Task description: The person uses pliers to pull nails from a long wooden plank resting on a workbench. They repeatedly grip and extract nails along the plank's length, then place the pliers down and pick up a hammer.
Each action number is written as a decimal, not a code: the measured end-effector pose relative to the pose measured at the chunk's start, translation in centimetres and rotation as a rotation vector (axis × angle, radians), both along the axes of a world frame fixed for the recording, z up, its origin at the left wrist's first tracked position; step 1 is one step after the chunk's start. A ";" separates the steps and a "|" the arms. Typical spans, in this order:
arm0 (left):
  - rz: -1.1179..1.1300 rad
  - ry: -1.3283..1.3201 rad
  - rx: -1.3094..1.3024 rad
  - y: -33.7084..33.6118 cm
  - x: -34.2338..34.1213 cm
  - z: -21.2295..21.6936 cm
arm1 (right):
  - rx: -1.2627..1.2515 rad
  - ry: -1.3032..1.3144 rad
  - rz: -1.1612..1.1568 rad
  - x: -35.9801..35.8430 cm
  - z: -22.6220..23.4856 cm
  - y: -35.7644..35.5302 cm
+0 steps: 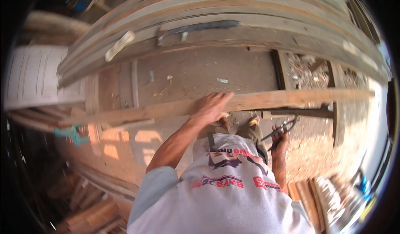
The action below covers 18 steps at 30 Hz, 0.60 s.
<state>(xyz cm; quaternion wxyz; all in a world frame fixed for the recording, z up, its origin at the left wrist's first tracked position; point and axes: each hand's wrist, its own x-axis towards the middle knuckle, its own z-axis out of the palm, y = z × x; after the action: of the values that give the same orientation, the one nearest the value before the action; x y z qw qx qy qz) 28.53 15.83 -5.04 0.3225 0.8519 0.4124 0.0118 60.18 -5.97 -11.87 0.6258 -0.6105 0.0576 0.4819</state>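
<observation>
A long, narrow wooden plank (271,100) runs from left to right in front of me. My left hand (211,106) lies over its middle, with the fingers across the top and the thumb at the near side. Low at my right side, my right hand (279,139) is closed around dark metal pincers (287,127), whose slim arms stick out on both sides of the fist. Beyond the plank, a hammer (200,26) with a black handle rests on a stack of long boards (266,34). A pale wooden block (119,46) lies to its left.
A turquoise tool (71,134) hangs by the plank's left end, near a white panelled door (35,75). Wooden supports (338,125) stand under the plank at right. Wood shavings (308,150) cover the floor there. Lumber pieces (91,217) lie lower left, more boards (306,200) lower right.
</observation>
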 end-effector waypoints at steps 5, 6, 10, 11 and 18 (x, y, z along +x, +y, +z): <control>0.100 0.319 -0.027 -0.2 -12.4 1.8 | 0.139 -0.005 0.069 0.8 5.2 -0.5; 0.129 0.370 -0.037 0.4 -13.4 2.5 | 0.142 -0.011 0.068 0.7 4.7 -0.6; -0.073 0.297 0.195 -0.6 -2.8 6.9 | 0.123 0.019 0.110 4.2 2.2 -2.6; -0.079 0.244 0.243 -1.2 -0.1 6.3 | 0.120 0.034 0.145 5.0 2.1 -2.4; 0.034 0.228 0.411 -2.0 10.0 0.1 | 0.107 -0.057 0.398 10.1 3.4 -0.3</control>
<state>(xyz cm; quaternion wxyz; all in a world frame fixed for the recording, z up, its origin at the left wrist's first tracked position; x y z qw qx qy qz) 38.56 13.85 -4.97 0.0934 0.8883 0.4496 0.0044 70.26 -6.26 -8.44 0.5511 -0.5891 -0.1077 0.5811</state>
